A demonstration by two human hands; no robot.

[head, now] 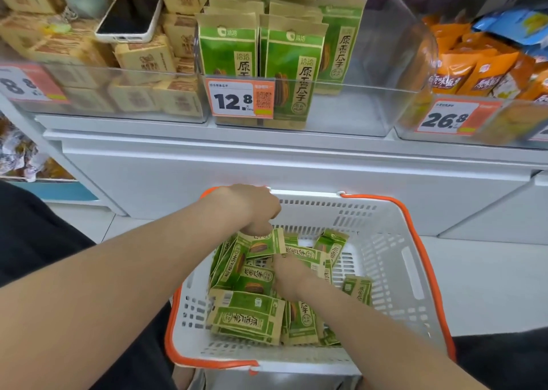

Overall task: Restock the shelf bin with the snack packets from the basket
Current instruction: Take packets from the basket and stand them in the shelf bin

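The white shelf (pixel 267 158) is up top. Below it sits a white basket (pixel 385 271) with an orange rim. A clear bin (pixel 370 108) on the shelf holds upright green bags (pixel 290 72). Green snack packets (pixel 252 315) lie heaped in the basket. The left hand (pixel 252 208) pinches one top packet (pixel 261 243) with curled fingers. The right hand (pixel 289 274) is in the heap, and I cannot tell how its fingers lie.
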